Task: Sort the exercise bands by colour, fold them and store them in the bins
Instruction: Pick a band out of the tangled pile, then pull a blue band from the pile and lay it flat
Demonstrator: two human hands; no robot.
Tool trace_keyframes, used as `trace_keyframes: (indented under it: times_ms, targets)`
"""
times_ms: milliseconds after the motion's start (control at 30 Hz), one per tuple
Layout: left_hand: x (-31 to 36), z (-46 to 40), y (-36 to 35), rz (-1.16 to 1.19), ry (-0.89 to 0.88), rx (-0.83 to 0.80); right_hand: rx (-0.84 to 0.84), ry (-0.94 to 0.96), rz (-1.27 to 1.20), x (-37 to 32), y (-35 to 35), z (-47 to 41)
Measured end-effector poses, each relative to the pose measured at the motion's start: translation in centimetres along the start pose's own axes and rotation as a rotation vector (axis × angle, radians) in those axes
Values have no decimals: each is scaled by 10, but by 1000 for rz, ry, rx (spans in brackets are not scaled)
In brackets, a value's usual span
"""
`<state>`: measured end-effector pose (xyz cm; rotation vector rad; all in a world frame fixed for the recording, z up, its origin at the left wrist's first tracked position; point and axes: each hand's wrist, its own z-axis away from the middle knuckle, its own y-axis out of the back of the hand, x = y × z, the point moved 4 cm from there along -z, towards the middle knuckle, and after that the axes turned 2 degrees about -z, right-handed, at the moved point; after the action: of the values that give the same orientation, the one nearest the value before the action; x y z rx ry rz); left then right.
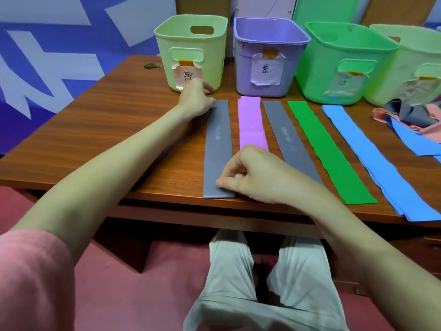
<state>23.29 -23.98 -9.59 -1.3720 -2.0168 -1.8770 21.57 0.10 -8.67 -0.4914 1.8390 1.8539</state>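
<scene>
Blue band point(372, 149) cut by right edge; bin labels point(265, 71) illegible.

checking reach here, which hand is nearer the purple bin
Left. The left hand holds the far end of a grey band, just left of the purple bin. The right hand pinches its near end by the table edge.

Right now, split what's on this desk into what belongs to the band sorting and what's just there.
Job:
left hand, right hand, both on the grey band
pink band
second grey band
green band
blue bands
unsorted pile
labelled bins

Just there:
brass desk grommet
</scene>
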Motion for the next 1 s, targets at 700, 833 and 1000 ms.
trace_keyframes:
  times_ms: [700, 833, 1000]
  targets:
    - [174, 178, -56, 133, -556, 53, 572, -77, 243, 193, 128, 88]
    - [212, 179, -88, 106, -607, -28, 621, -188, 229, 234, 158, 119]
    - [247, 172, -125, 22, -635, -153, 687, -268, 271, 279, 194, 141]
